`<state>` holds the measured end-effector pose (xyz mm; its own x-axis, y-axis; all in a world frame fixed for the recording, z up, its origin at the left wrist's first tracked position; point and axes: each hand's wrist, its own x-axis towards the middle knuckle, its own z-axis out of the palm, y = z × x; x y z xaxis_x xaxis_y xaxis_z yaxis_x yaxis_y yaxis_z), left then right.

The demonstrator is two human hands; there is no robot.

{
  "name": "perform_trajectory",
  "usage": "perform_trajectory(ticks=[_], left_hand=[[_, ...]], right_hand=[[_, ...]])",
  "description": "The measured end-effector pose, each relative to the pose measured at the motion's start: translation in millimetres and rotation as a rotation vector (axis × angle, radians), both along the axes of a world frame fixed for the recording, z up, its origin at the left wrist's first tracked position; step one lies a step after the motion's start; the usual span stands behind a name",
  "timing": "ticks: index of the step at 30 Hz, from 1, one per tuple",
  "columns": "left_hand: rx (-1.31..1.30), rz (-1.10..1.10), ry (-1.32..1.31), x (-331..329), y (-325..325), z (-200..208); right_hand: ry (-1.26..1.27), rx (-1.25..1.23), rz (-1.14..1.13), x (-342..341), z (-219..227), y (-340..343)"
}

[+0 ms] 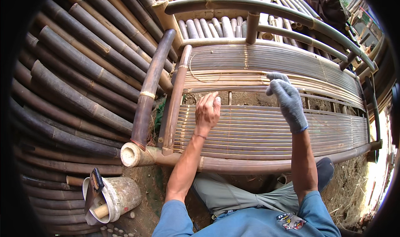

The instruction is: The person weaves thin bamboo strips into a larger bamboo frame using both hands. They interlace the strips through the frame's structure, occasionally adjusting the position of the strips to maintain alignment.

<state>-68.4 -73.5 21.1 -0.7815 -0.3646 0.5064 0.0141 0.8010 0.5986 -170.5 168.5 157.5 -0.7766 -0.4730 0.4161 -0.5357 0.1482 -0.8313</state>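
Observation:
Over the open gap in a bamboo bench seat [258,133], my bare left hand [207,111] is held palm down. Its fingers are bent and close together, with the tips near a thin dark bamboo slat [239,88]; whatever lies under them is hidden. My right hand [288,103], in a grey knitted glove, is raised farther right beside the pale bamboo slats [233,75]. Its thumb and fingers are curled closed, and I cannot make out what is between them. A thin loop of cord or strip [191,66] lies on the seat's far left part.
The bench's backrest rail [258,6] arches along the far side, and its left armrest [152,87] rises near my left hand. Long bamboo poles [75,74] are stacked at left. A dirty white bucket [125,195] holds a handsaw [96,187] and a bamboo piece.

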Motion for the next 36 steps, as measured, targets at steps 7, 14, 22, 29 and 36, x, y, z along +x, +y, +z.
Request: perform_trajectory(ticks=[7, 14, 22, 29, 36], left_hand=[[-0.163, -0.084, -0.403, -27, 3, -57], [-0.176, -0.078, -0.405, -29, -5, -52], [-0.135, -0.079, -0.498, -20, -11, -43], [-0.297, -0.130, -0.114, -42, 15, -62], [-0.267, -0.748, -0.010, -132, 245, 10]], right_hand=[[-0.665, 0.017, 0.350, -40, 9, 15], [-0.173, 0.928, 0.347, 57, -83, 20], [-0.116, 0.668, 0.408, 71, -82, 49], [0.163, 0.607, 0.064, 90, -132, 98], [-0.933, 0.299, 0.267, 189, -43, 285]])
